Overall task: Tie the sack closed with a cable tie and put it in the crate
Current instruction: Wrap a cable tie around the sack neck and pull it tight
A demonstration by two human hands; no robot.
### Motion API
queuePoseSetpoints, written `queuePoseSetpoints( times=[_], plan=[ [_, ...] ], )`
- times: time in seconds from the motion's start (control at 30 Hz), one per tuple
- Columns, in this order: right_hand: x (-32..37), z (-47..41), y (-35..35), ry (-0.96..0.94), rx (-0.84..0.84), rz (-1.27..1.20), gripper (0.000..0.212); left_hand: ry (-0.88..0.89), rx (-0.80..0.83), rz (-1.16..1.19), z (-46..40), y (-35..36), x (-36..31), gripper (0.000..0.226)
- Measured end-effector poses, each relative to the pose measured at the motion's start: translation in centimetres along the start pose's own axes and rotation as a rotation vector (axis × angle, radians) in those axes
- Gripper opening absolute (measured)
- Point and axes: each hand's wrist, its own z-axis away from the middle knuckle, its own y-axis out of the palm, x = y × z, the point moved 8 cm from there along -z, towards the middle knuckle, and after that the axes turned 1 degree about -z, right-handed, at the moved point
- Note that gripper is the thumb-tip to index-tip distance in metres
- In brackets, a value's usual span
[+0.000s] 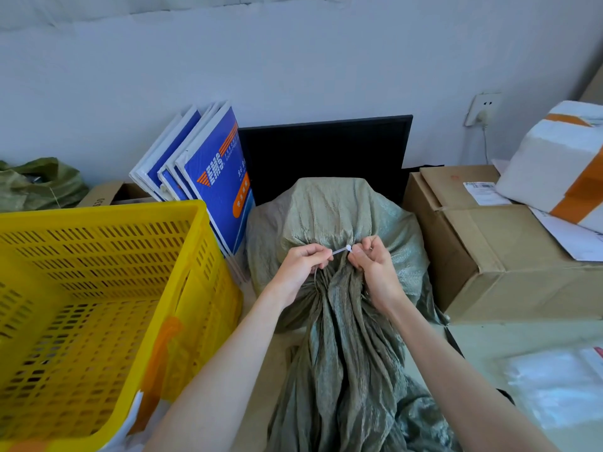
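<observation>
A grey-green woven sack [329, 213] stands full in the middle of the table, its neck gathered and its loose top trailing toward me. A white cable tie [341, 250] runs across the gathered neck. My left hand [301, 262] pinches the tie's free end on the left. My right hand [372, 259] pinches the tie's head end and some of the gathered cloth on the right. The yellow slotted plastic crate [107, 223] stands just left of the sack, holding nothing that shows.
Blue and white envelopes [212, 171] lean behind the crate. A black monitor [326, 151] stands behind the sack. Cardboard boxes [489, 243] and a white parcel with orange tape [554, 168] fill the right. Clear plastic bags [554, 386] lie front right; another green sack [39, 184] far left.
</observation>
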Motion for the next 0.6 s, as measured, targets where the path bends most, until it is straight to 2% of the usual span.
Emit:
queuePoseSetpoints(
  times=[0.37,0.6],
  plan=[
    [0.1,-0.2,0.4,-0.002,0.08,0.172,0.029,0.023,0.029,-0.066,-0.2,0.5,-0.3,0.022],
    [1.3,-0.2,0.5,-0.101,0.043,0.36,0.02,0.091,-0.013,-0.02,0.0,0.4,-0.1,0.008]
  ],
)
